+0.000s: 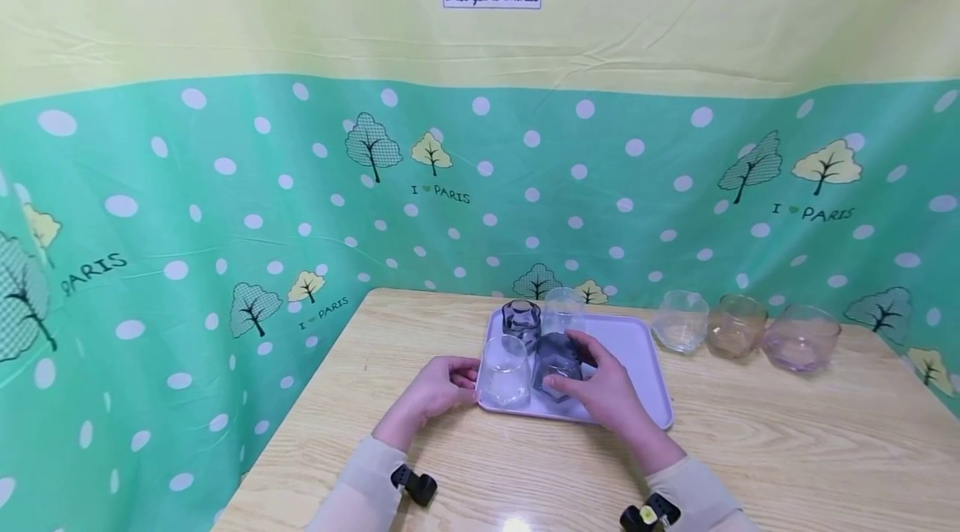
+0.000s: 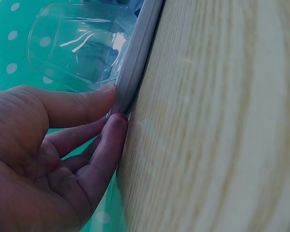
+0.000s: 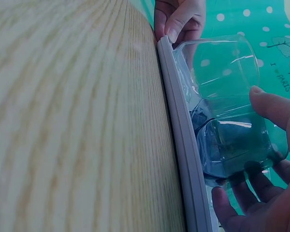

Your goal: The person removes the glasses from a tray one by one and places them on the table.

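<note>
A pale lilac tray (image 1: 633, 361) lies on the table with two clear and two dark glasses on it. My left hand (image 1: 438, 388) pinches the tray's near left corner, thumb on the rim and fingertips against its side. Just inside that corner stands a clear glass (image 1: 505, 373). Thumb and fingers of my right hand (image 1: 611, 390) curl round a blue-grey glass (image 3: 234, 147), which is upright beside the clear one. Behind them on the tray are a dark faceted glass (image 1: 522, 317) and another clear glass (image 1: 564, 305).
Right of the tray, a clear glass (image 1: 681, 323), an amber glass (image 1: 737, 329) and a pinkish glass (image 1: 801, 340) stand in a row on the wooden table (image 1: 787, 449). A green and yellow printed curtain (image 1: 525, 207) hangs behind the table's back edge.
</note>
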`<state>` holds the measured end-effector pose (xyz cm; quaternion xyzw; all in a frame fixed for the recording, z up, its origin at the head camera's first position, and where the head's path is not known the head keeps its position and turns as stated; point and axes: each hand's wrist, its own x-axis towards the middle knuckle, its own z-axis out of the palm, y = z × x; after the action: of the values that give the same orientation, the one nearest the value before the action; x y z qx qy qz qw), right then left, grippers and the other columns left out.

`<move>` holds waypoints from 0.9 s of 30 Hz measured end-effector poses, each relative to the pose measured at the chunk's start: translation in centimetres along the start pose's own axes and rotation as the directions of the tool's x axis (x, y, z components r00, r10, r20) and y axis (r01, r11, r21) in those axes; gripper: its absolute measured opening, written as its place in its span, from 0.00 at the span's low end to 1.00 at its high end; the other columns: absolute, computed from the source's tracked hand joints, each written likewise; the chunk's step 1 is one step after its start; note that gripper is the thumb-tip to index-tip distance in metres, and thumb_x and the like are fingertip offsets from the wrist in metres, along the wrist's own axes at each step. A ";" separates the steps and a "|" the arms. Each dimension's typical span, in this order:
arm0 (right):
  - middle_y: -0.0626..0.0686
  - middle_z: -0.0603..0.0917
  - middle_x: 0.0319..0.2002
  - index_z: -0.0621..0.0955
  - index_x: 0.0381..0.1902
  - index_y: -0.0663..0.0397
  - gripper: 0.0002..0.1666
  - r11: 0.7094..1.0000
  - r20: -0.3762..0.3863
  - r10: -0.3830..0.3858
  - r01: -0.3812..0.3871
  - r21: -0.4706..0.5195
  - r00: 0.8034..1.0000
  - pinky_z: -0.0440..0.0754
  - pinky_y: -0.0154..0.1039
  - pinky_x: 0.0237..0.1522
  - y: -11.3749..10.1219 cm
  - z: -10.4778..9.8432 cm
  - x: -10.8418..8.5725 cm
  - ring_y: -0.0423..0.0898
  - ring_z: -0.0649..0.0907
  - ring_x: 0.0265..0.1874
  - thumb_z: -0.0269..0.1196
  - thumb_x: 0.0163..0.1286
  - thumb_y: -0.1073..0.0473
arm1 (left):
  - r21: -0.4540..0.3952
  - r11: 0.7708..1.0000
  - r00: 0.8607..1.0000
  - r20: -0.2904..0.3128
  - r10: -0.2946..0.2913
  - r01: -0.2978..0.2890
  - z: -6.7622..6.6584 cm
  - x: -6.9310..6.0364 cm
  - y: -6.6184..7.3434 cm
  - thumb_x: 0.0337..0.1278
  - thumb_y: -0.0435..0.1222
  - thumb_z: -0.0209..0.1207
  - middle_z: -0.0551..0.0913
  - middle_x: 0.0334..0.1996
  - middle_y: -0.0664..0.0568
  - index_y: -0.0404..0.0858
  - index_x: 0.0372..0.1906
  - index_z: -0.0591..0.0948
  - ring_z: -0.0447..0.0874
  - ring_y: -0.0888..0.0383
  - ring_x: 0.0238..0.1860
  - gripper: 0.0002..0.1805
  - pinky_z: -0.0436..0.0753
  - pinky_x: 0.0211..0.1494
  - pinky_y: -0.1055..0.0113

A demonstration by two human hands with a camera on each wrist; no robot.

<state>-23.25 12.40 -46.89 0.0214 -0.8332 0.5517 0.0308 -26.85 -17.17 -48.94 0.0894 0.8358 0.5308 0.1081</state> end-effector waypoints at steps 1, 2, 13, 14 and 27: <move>0.65 0.74 0.74 0.70 0.80 0.48 0.55 1.000 0.001 0.001 -0.001 0.000 1.000 0.76 0.62 0.69 0.0 0.0 0.0 0.67 0.76 0.70 0.83 0.59 0.51 | 0.000 1.000 1.000 -0.001 -0.001 0.001 0.0 0.0 0.0 0.50 0.21 0.73 0.86 0.46 0.47 0.26 0.66 0.80 0.85 0.55 0.45 0.34 0.87 0.52 0.62; 0.65 0.73 0.74 0.69 0.80 0.48 0.55 1.000 0.002 0.001 -0.001 0.001 1.000 0.76 0.62 0.70 0.0 0.0 0.0 0.67 0.75 0.70 0.83 0.59 0.51 | 0.002 1.000 1.000 -0.002 -0.001 0.001 0.0 0.0 0.0 0.50 0.21 0.73 0.86 0.46 0.47 0.26 0.66 0.80 0.85 0.55 0.45 0.34 0.87 0.52 0.61; 0.66 0.74 0.73 0.70 0.80 0.50 0.54 1.000 0.005 -0.011 0.011 0.002 1.000 0.74 0.63 0.70 0.0 -0.2 -0.1 0.68 0.75 0.70 0.83 0.59 0.51 | 0.008 1.000 1.000 0.000 0.008 -0.008 0.0 0.0 0.0 0.50 0.21 0.74 0.86 0.46 0.47 0.26 0.66 0.81 0.85 0.54 0.45 0.34 0.87 0.52 0.61; 0.66 0.74 0.74 0.70 0.80 0.50 0.54 1.000 0.006 -0.013 0.013 0.001 1.000 0.74 0.63 0.70 0.0 -0.3 0.0 0.68 0.75 0.71 0.83 0.60 0.52 | 0.008 1.000 1.000 -0.002 0.007 -0.007 0.0 -0.1 0.1 0.50 0.21 0.74 0.86 0.46 0.47 0.27 0.66 0.81 0.85 0.54 0.45 0.34 0.87 0.52 0.61; 0.66 0.74 0.74 0.70 0.80 0.51 0.54 1.000 0.007 -0.019 0.019 0.011 1.000 0.74 0.62 0.71 -0.3 -1.1 -0.2 0.68 0.74 0.72 0.83 0.59 0.53 | 0.000 1.000 1.000 -0.004 0.000 0.000 0.0 -0.2 0.3 0.50 0.21 0.74 0.86 0.47 0.47 0.27 0.67 0.80 0.85 0.54 0.45 0.34 0.87 0.52 0.61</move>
<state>-23.03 13.33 -46.20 0.0315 -0.8299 0.5560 0.0330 -26.62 -17.14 -48.67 0.0883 0.8360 0.5309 0.1066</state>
